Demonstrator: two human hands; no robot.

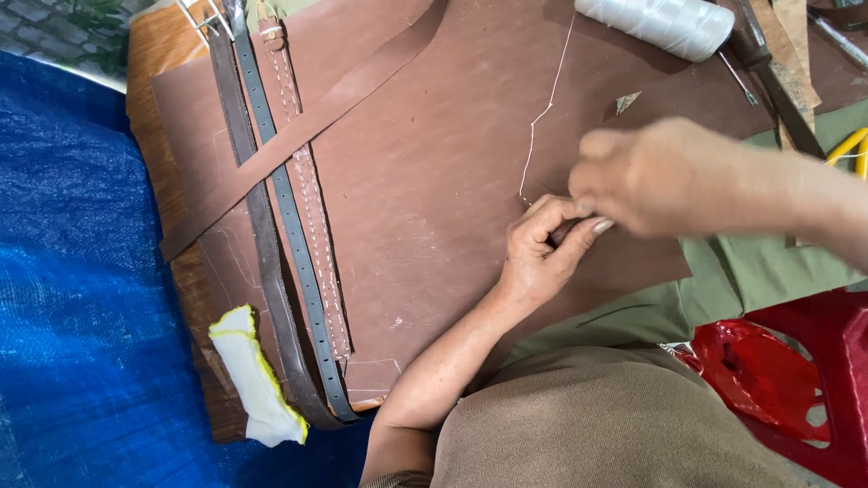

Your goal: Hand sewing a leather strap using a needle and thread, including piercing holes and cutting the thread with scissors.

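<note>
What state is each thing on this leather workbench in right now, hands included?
Left hand: fingers curled, pinching a small dark piece.
Right hand: blurred, fingertips meeting the left hand's.
White thread: slack, running from the spool to the hands.
Thread spool: lying on its side.
Brown leather sheet: spread flat.
Belts: laid out lengthwise, unbuckled.
Leather strip: lying diagonally across the belts.
White cloth: crumpled at the edge.

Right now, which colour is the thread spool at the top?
White thread spool, seen in the head view.
</note>
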